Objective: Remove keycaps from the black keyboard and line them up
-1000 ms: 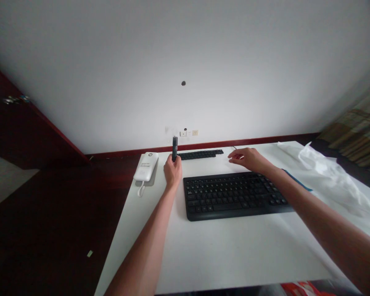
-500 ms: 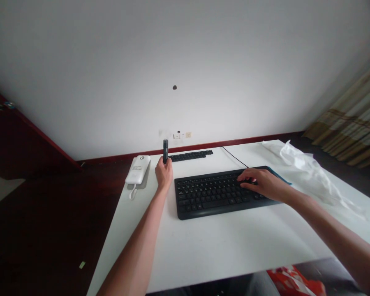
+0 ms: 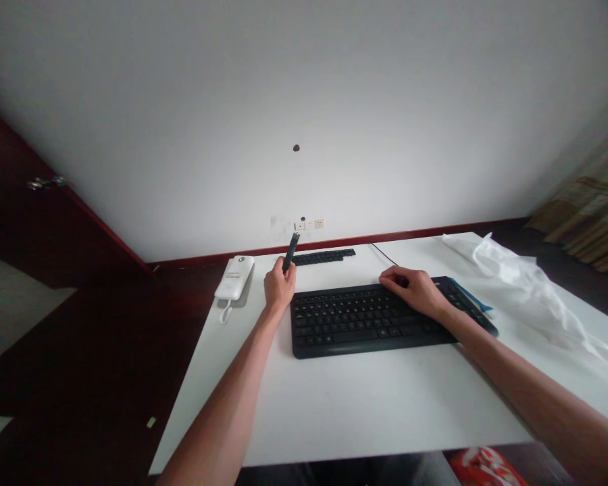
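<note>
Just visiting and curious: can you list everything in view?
Table: one, white, centre
Keyboard: one, black, on table
Key strip: one, black, table's back
Cable: one, black, behind keyboard
Stick: one, black, near key strip
Device: one, white, table's left
Sheet: one, white, table's right
Flat item: one, blue, beside keyboard
Bundle: one, red-white, below table edge
Holes: two, dark, wall
Wall plates: three, pale, wall
Door: one, dark red, left
Curtain: one, brownish, right
Scrap: one, pale, floor
Forearms: two, bare, foreground
Left hand: one, bare, gripping stick
Right hand: one, bare, over keyboard

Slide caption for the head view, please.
Left hand grips a dark slim object; right hand is at a black keyboard on a white table.
</note>
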Demonstrator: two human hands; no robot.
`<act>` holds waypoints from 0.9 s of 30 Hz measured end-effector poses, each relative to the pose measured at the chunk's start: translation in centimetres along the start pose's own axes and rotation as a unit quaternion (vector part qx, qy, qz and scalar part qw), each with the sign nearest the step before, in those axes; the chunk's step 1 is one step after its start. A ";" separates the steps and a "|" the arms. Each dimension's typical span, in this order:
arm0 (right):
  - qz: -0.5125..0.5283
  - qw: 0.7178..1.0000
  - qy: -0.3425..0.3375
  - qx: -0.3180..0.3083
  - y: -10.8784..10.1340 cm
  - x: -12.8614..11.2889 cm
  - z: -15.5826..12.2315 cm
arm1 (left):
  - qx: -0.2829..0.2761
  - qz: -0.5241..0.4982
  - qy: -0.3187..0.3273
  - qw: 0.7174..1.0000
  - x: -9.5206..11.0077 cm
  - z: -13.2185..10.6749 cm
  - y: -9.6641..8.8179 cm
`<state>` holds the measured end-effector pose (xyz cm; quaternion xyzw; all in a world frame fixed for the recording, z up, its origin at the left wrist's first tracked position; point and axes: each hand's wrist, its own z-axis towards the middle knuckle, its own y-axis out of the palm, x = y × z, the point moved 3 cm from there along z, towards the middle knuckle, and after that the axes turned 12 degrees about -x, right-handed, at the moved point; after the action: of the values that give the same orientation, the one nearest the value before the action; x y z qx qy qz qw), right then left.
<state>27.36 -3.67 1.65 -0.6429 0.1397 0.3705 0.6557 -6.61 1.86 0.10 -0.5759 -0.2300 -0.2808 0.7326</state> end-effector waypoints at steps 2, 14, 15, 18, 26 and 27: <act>0.084 0.995 0.014 0.042 -0.1 1.5 0.1 | -0.007 0.024 -0.003 1.000 0.3 -0.1 -0.2; 0.138 0.985 -0.058 -0.089 0.7 -0.5 -1.6 | -0.159 0.211 0.183 0.947 9.0 -5.4 2.1; 0.133 0.983 -0.070 -0.102 1.0 -0.9 -1.8 | -0.179 0.216 0.209 0.937 10.0 -6.4 2.7; 0.169 0.975 -0.093 -0.109 1.5 -2.0 -2.3 | -0.223 0.212 0.253 0.917 12.2 -8.7 4.5; 0.350 0.936 -0.033 0.022 -0.2 0.8 -1.0 | -0.133 0.130 0.305 0.934 12.4 -8.9 5.1; 0.356 0.932 -0.021 0.060 -0.6 1.7 -0.7 | -0.125 0.125 0.301 0.937 12.2 -8.7 5.0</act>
<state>29.13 -3.78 0.88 -0.5026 0.3672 0.5840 0.5210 5.91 -7.52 2.59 -0.5753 0.1123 -0.3733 0.7191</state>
